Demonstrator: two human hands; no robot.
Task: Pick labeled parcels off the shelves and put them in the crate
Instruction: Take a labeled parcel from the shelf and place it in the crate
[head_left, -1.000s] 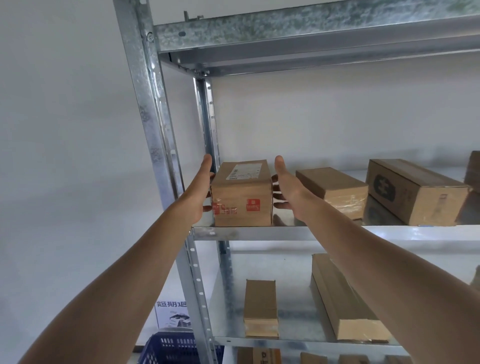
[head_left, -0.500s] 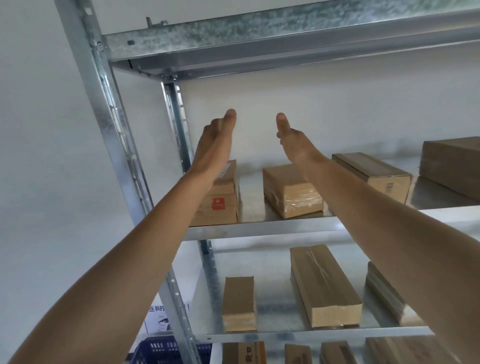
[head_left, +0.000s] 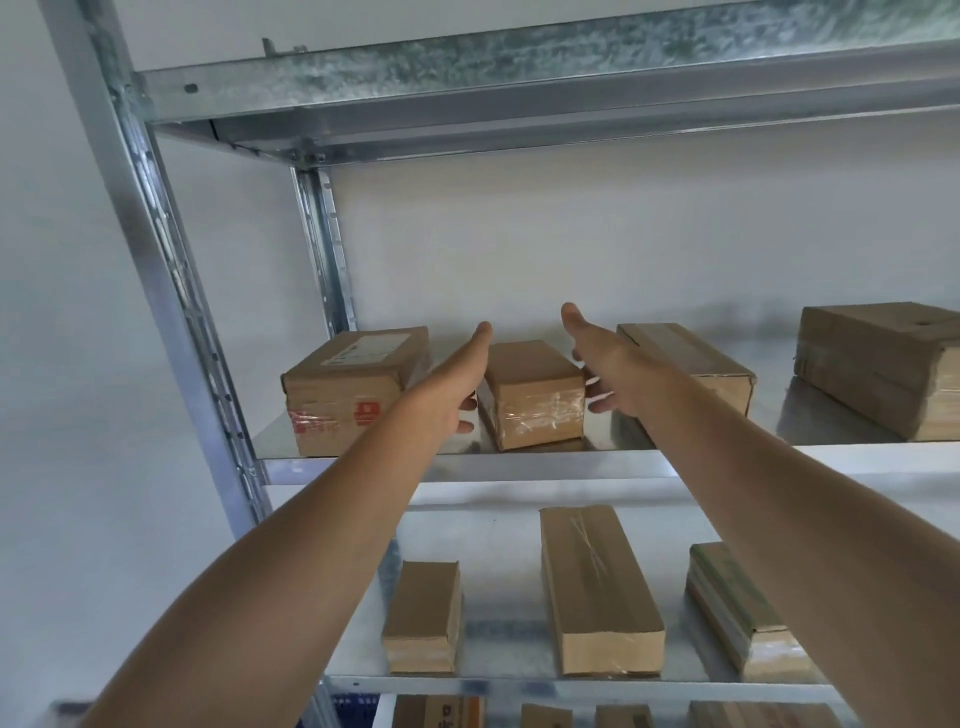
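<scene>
Box (head_left: 530, 395) sat near the front edge of the shelf (head_left: 519, 467), flanked by the left hand (head_left: 450, 385) and right hand (head_left: 608, 364), both loose and grasping nothing, seemingly poised to squeeze its sides.

Both hands have let go of the labelled parcel (head_left: 353, 384), lifted, and come down further right. The left hand (head_left: 447, 392) and right hand (head_left: 608, 358), fingers loosely extended, now flank the small taped box (head_left: 530, 395), and that parcel lies just outside the left hand.

Left grip (head_left: 451, 397), right grip (head_left: 605, 364): bare; forearms (head_left: 311, 545) bare too.
</scene>
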